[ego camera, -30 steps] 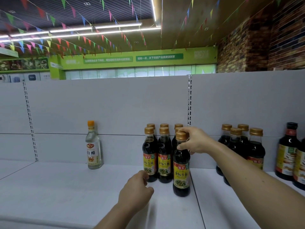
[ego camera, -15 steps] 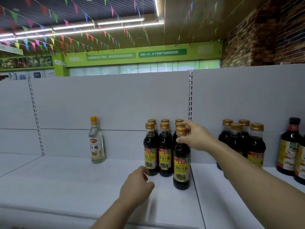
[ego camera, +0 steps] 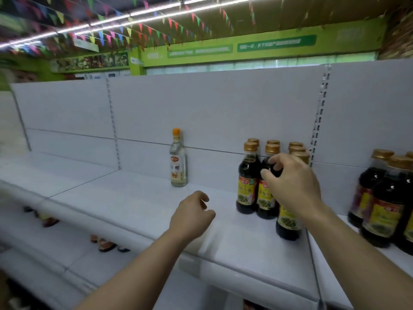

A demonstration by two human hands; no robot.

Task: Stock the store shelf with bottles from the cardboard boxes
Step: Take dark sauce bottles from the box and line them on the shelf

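Observation:
Several dark soy-sauce bottles with gold caps [ego camera: 248, 182] stand in rows on the white top shelf [ego camera: 134, 198]. The front bottle [ego camera: 288, 224] stands alone nearer the shelf edge, its upper half hidden behind my right hand [ego camera: 292, 186]. That hand hovers in front of the bottles with curled, spread fingers and grips nothing. My left hand [ego camera: 192, 217] hangs loosely curled and empty over the shelf, left of the bottles. No cardboard box is in view.
A clear vinegar bottle with an orange cap [ego camera: 178, 162] stands by the back panel, left of the dark bottles. More dark bottles [ego camera: 384, 209] fill the section to the right. Bottle tops [ego camera: 107, 245] show on a lower shelf at the left.
My right hand has let go of the front bottle's cap and drawn back and down. The view has swung left and down; my left hand stayed low and empty.

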